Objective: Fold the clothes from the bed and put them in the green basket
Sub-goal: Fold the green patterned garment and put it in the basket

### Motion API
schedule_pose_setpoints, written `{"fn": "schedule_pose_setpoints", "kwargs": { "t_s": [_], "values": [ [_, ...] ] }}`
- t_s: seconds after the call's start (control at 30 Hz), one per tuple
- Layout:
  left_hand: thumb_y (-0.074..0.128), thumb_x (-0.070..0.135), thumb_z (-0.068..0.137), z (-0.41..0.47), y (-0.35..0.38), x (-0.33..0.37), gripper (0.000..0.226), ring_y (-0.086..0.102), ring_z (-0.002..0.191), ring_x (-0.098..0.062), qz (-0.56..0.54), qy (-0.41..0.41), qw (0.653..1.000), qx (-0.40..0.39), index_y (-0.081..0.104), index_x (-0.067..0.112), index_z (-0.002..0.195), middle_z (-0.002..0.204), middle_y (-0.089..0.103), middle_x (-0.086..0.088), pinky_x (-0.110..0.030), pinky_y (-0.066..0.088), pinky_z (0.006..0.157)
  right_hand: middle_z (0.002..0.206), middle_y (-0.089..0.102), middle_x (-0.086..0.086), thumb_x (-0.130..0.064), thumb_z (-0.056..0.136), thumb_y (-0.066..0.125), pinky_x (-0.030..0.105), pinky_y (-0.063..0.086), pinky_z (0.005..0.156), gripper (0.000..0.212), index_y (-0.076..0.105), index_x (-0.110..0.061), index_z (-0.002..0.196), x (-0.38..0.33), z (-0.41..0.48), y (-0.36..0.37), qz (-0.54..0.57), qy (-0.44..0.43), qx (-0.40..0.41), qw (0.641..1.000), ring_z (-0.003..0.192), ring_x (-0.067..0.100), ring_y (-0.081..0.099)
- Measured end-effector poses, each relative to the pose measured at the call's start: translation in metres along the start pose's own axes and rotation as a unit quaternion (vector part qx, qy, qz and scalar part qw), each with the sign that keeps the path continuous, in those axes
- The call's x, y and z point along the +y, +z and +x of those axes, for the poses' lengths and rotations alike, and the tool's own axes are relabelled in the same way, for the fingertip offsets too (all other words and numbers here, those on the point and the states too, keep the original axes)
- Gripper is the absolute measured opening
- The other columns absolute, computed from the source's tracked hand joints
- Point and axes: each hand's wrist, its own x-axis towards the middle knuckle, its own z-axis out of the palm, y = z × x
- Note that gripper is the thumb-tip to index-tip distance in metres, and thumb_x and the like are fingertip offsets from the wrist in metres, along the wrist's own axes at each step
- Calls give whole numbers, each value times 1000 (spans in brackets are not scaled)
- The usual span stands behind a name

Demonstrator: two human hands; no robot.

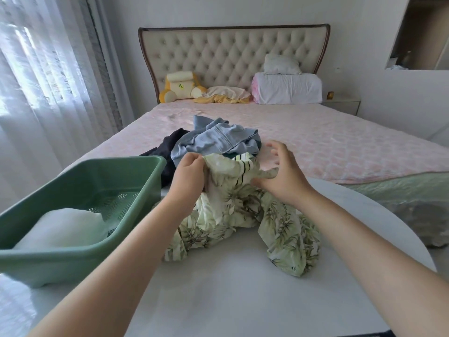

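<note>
My left hand [188,176] pinches the upper edge of the pale green leaf-print garment [230,215], fingers curled tight over the cloth. My right hand [279,173] grips the same edge a little apart, with the thumb low in the fabric and the upper fingers spread. The garment hangs bunched from both hands onto the white table [218,300], its lower parts crumpled there. To fold it well, I judge I should find the two top corners, draw them apart until the edge is taut, then lay the cloth flat on the bare table before creasing. The green basket [73,256] stands just to the left, with a white folded item [60,227] inside. Beyond, on the bed [340,142], a light blue garment [213,139] and a dark garment [170,147] lie heaped.
</note>
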Motion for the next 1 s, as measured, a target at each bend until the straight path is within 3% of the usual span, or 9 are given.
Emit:
{"fn": "schedule_pose_setpoints", "kwargs": {
  "t_s": [0.17,0.27,0.33,0.47,0.57,0.67,0.8,0.9,1.0],
  "values": [
    [40,18,100,-6,-9,7,22,54,60,-20,194,-44,964,-175,61,25,106,79,55,-5,-32,50,58,128,64,-12,-39,92,66,41,39,110,17,74,-39,107,2,-2,14,-58,-11,-106,993,121,12,55],
    [38,14,102,-19,-21,17,24,61,55,-25,317,-138,856,-384,57,13,116,70,60,-7,-34,55,57,85,68,-17,-27,96,57,38,50,85,20,73,-30,85,2,-5,12,-77,20,-240,967,81,9,62],
    [44,17,101,-21,-23,15,22,58,51,-22,385,-164,795,-439,60,8,113,67,57,-5,-32,55,58,75,62,-14,-21,97,61,29,44,66,17,74,-20,87,-6,-12,8,-66,63,-408,908,63,6,51],
    [57,30,94,-7,-19,-16,13,64,82,-13,491,25,829,-267,66,27,103,94,62,7,-30,52,74,114,72,5,-31,102,51,28,57,54,31,67,-14,122,-21,-22,3,61,203,-649,731,78,22,71],
    [69,44,85,-6,-16,-38,68,34,135,-23,570,117,781,-227,37,37,145,147,34,1,-41,37,110,102,76,10,-22,103,50,28,50,48,25,71,-8,99,-28,-19,7,108,131,-454,875,70,25,70],
    [65,35,90,-12,-11,-44,73,47,127,-22,615,108,736,-261,25,42,151,141,49,1,-36,34,106,101,73,-1,-29,96,61,40,54,81,14,71,-21,99,-19,-13,15,-28,59,-190,980,81,13,65],
    [56,19,89,-16,-9,-30,25,62,74,-9,522,-7,791,-320,74,32,100,95,69,11,-25,52,68,156,37,-3,-47,79,71,42,37,113,82,35,-39,152,-2,-19,23,-304,37,-293,906,139,21,41],
    [62,35,86,-25,-11,-18,19,53,59,-15,458,-145,777,-406,73,19,85,76,66,4,-24,44,60,125,68,-15,-31,79,78,32,49,100,44,69,-39,122,-2,-21,20,-147,76,-408,898,114,8,63],
    [49,36,96,-34,-18,-14,28,52,52,-13,362,-290,751,-470,66,14,91,77,64,-1,-19,41,51,80,72,-19,-37,86,77,21,49,77,7,76,-32,80,-14,-25,19,-86,129,-558,816,75,0,66]
  ]
}}
